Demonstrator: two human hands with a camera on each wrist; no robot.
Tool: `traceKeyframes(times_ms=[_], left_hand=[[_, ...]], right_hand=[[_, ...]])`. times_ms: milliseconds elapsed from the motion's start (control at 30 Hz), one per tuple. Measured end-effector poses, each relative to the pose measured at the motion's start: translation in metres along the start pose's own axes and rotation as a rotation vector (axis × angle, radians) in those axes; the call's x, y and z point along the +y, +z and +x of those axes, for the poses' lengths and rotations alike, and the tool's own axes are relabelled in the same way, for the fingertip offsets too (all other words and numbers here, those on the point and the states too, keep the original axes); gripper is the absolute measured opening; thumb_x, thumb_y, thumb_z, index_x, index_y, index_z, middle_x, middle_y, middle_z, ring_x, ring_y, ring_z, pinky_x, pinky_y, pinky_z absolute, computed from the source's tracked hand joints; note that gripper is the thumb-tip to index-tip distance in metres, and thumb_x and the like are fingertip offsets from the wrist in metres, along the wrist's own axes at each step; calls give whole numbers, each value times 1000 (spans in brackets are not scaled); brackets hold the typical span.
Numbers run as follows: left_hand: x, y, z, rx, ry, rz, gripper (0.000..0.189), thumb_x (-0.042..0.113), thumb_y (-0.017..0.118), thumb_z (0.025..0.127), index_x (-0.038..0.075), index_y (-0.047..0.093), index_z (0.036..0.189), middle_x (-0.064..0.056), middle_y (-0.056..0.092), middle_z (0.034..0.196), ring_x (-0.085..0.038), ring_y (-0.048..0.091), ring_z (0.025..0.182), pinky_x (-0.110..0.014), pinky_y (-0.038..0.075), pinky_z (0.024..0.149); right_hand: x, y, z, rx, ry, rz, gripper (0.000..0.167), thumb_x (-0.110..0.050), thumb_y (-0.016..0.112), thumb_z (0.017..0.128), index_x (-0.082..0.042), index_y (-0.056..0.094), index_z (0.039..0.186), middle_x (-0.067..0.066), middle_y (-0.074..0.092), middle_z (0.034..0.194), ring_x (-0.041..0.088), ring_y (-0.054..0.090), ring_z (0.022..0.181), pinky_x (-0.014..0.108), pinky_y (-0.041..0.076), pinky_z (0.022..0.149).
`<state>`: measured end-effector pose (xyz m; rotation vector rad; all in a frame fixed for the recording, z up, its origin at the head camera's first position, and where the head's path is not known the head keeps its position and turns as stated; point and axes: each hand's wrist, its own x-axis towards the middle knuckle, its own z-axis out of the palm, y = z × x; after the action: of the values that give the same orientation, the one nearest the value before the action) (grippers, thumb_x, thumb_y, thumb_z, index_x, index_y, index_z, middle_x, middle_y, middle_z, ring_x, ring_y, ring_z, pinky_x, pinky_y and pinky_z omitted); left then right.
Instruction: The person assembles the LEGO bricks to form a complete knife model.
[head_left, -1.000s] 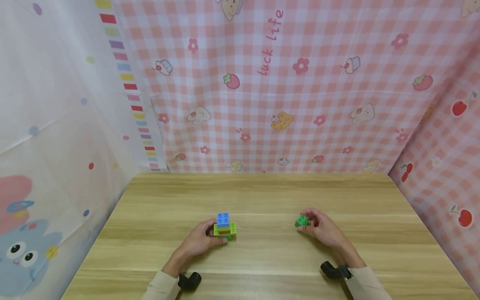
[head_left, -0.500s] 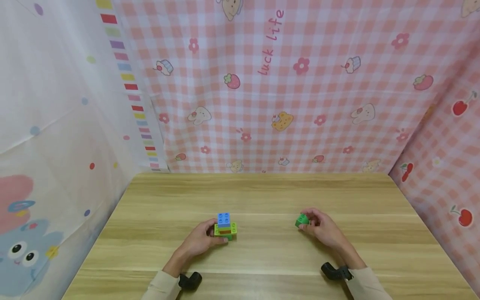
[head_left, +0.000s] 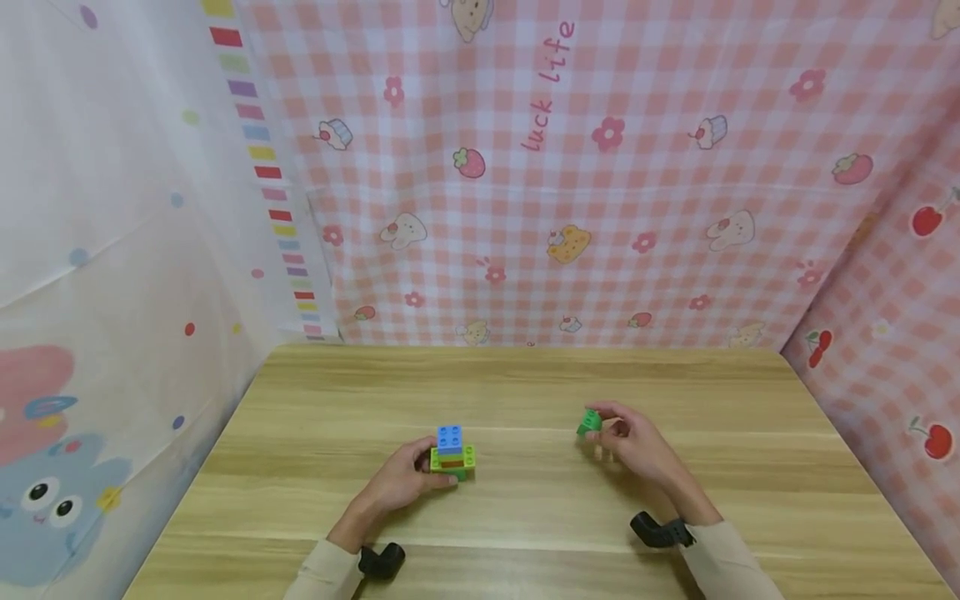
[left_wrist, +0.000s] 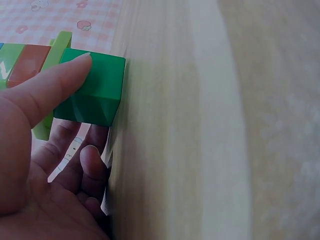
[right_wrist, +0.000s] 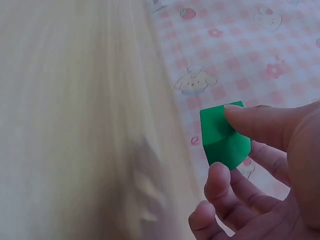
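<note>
On the left of the table, my left hand grips a small stack of toy building bricks low down. A blue brick tops it, above lime and brown layers. In the left wrist view the thumb lies on the dark green bottom brick, and the fingers are on its far side. To the right, my right hand pinches a single green building brick between thumb and fingers. The right wrist view shows this green brick held off the table, with a sloped or rounded side. The two hands are well apart.
A wooden table spans the front. Pink checked cloth hangs behind it, with white printed cloth on the left and more checked cloth on the right. Black wrist mounts sit at both cuffs.
My right hand has lifted the green brick off the table and moved it slightly left and away from me. My left hand and the stack stay in place; the head view shifts slightly.
</note>
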<state>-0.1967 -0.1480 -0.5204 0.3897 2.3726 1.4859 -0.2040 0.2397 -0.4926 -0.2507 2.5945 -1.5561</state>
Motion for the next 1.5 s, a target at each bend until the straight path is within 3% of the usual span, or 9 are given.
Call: traceKeyframes(times_ms=[400, 700, 1133, 1500], left_hand=[[0, 0, 1, 5, -8, -5, 50, 21, 81, 83, 12, 62, 128, -1, 66, 109, -16, 56, 95, -30, 46, 85], [2, 1, 0, -1, -14, -30, 51, 19, 81, 83, 9, 61, 129, -2, 66, 109, -17, 56, 95, -31, 46, 84], [3, 0, 0, 8, -20, -21, 50, 18, 81, 82, 10, 62, 128, -3, 63, 104, -19, 51, 90, -30, 43, 78], [1, 0, 0, 12, -15, -22, 49, 19, 81, 83, 11, 62, 127, -3, 63, 104, -18, 50, 89, -29, 42, 77]], right_hand=[[-31, 14, 13, -30, -85, -4, 45, -17, 71, 92, -13, 59, 135, 15, 60, 126, 21, 59, 83, 29, 49, 65], [-56, 26, 18, -46, -145, -21, 43, -16, 70, 93, -15, 60, 134, 10, 63, 124, 20, 59, 81, 27, 48, 62], [-93, 44, 23, -93, -212, -26, 42, -15, 69, 93, -15, 60, 135, 4, 65, 106, 18, 59, 79, 27, 47, 61], [-111, 63, 26, -152, -288, -48, 41, -15, 69, 94, -17, 61, 134, 0, 64, 96, 16, 56, 75, 24, 44, 59]])
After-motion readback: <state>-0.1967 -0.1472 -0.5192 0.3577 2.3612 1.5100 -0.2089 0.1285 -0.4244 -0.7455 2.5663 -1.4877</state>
